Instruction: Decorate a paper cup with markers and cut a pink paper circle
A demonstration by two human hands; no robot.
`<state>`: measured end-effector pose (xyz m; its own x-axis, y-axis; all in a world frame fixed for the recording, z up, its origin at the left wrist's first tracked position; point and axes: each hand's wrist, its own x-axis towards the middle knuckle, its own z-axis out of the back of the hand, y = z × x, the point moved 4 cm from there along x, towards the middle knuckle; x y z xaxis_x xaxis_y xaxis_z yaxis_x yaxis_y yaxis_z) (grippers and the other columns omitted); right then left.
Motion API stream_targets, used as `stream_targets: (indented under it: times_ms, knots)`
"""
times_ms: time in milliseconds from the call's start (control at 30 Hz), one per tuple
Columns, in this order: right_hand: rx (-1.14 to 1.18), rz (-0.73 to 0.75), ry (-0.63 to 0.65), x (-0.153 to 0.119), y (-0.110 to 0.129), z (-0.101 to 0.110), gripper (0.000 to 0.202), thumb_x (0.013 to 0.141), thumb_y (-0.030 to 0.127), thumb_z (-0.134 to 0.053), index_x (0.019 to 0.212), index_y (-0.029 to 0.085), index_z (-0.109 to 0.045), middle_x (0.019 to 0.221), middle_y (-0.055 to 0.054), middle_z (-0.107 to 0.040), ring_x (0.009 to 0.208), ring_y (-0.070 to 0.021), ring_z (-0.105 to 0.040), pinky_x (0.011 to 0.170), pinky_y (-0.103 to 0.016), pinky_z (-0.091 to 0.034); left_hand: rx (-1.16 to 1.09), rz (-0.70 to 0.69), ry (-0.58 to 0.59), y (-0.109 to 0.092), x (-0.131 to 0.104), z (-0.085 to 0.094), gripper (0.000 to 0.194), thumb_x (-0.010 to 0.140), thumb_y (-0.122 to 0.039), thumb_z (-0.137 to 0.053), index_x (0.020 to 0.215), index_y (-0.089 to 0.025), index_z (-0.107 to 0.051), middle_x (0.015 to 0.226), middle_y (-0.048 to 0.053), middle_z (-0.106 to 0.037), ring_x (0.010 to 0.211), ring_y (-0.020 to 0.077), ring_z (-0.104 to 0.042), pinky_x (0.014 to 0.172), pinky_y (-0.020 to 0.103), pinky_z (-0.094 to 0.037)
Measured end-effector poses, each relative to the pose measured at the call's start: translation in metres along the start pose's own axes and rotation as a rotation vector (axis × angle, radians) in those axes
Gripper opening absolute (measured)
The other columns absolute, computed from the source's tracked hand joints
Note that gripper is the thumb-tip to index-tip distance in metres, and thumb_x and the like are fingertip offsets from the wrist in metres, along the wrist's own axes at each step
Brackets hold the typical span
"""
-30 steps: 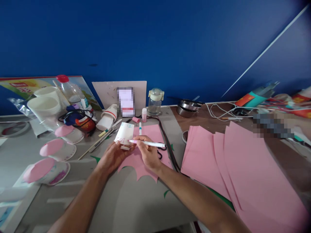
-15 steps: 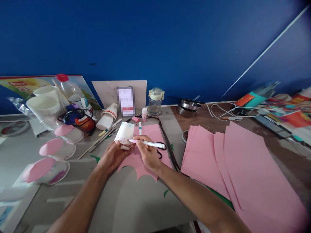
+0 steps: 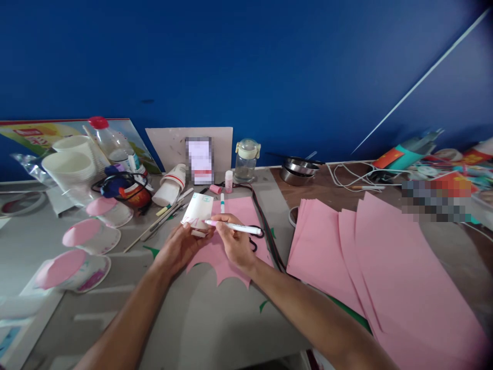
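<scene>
bare grey tabletop [image 3: 215, 324] lies open between the forearms, with pink sheets [image 3: 323, 241] blocking the right.

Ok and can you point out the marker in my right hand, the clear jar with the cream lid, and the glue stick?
Marker [image 3: 244, 228]: head view, on its white barrel.
Clear jar [image 3: 245, 169]: head view, on its body.
Glue stick [image 3: 228, 183]: head view, on its side.

Matt pink paper [image 3: 234, 267], shiny metal bowls [image 3: 296, 177], clear plastic bottle [image 3: 115, 146]
</scene>
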<state>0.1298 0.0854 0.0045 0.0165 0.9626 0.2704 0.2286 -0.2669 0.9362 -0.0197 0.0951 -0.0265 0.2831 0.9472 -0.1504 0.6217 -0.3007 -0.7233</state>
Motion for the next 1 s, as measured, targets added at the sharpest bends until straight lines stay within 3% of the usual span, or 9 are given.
stream_targets:
  times_ms: [333, 567, 1000]
  knots:
    - [-0.042, -0.03, 0.017, -0.0004, 0.0039, -0.0015, 0.024, 0.088, 0.044, -0.059, 0.09, 0.02, -0.064, 0.063, 0.002, -0.058, 0.053, -0.0107, -0.046, 0.049, -0.024, -0.039, -0.022, 0.005, 0.007, 0.0014, 0.0015, 0.0035, 0.033, 0.08, -0.033, -0.074, 0.103, -0.011, -0.068, 0.097, 0.013, -0.074, 0.091, 0.0252, -0.069, 0.09, 0.042, -0.055]
    - [-0.056, -0.012, 0.037, -0.0014, 0.0063, -0.0033, 0.018, 0.088, 0.036, -0.057, 0.086, 0.02, -0.065, 0.074, -0.001, -0.062, 0.065, -0.0142, -0.054, 0.061, -0.027, -0.045, 0.015, -0.01, 0.003, 0.0011, 0.0019, 0.0029, 0.035, 0.08, -0.036, -0.073, 0.102, -0.01, -0.067, 0.099, 0.014, -0.073, 0.087, 0.0244, -0.069, 0.087, 0.041, -0.055]
    - [0.034, -0.047, -0.013, 0.0007, 0.0046, -0.0017, 0.022, 0.086, 0.043, -0.061, 0.089, 0.021, -0.063, 0.069, -0.001, -0.067, 0.061, -0.0144, -0.06, 0.058, -0.027, -0.049, -0.006, -0.005, 0.009, -0.0007, 0.0005, -0.0027, 0.037, 0.078, -0.035, -0.075, 0.104, -0.009, -0.068, 0.097, 0.014, -0.074, 0.09, 0.0237, -0.069, 0.089, 0.039, -0.056]
